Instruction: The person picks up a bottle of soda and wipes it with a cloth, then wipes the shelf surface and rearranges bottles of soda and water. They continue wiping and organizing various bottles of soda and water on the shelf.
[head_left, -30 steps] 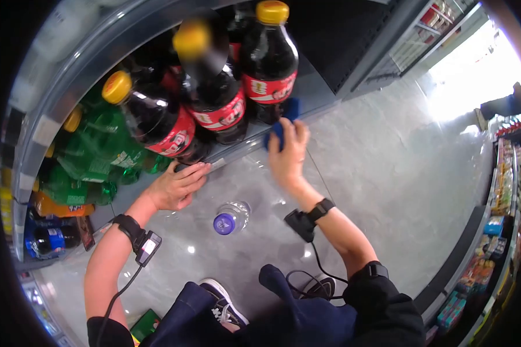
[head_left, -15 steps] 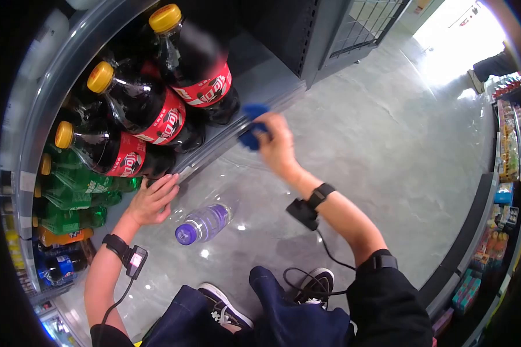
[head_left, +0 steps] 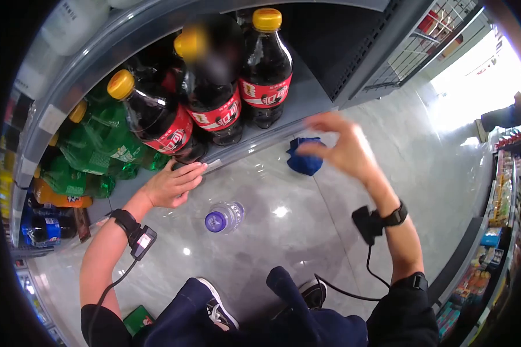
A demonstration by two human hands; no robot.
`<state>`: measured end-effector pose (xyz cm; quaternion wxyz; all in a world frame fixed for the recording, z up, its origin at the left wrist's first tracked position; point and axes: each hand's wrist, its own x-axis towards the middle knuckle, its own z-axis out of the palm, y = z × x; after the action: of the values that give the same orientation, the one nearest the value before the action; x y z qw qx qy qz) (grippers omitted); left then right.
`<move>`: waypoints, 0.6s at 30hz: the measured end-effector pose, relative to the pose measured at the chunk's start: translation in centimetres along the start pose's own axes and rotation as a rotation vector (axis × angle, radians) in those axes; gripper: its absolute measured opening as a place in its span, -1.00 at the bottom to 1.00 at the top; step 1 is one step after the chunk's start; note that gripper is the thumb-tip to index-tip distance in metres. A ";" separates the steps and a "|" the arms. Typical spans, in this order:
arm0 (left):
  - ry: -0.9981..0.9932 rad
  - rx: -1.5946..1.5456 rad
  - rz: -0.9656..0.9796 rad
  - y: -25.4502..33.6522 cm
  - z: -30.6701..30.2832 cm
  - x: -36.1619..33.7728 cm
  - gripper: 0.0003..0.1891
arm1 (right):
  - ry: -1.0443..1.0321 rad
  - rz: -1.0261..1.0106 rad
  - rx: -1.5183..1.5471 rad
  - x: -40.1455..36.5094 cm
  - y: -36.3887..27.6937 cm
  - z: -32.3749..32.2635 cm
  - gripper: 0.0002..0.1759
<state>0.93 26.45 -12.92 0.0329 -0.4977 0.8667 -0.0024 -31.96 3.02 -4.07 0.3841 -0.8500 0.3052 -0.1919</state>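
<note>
My left hand [head_left: 173,185] rests at the front edge of the bottom shelf [head_left: 255,144], its fingers stretched out just below the cola bottles. To the right, my right hand [head_left: 350,147] is raised, slightly blurred, with thumb and fingers spread apart. A crumpled blue cloth [head_left: 304,164] shows beyond the thumb, which overlaps it in this view; it is not gripped. Large cola bottles [head_left: 266,69] with yellow caps and red labels stand on the shelf. Between my hands, a clear bottle with a purple cap [head_left: 216,221] is on the floor.
Green soda bottles [head_left: 107,139], an orange bottle [head_left: 58,194] and a blue-labelled dark bottle [head_left: 46,229] fill the shelf's left part. Another stocked shelf [head_left: 486,254] runs along the right. A green item [head_left: 138,320] lies beside my leg. Cables hang from both wrist devices.
My right hand has let go of the blue cloth and moved right, its fingers now spread. The left hand stays at the shelf edge. The view has shifted.
</note>
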 end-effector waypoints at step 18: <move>0.065 -0.110 0.015 -0.2 0.3 -0.2 -0.54 | 0.292 -0.074 0.422 -2.5 -1.3 3.9 -0.26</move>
<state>1.23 26.57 -13.17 -0.0224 -0.4921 0.8697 0.0292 -31.18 7.47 -5.72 0.4975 -0.7249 0.2793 -0.3860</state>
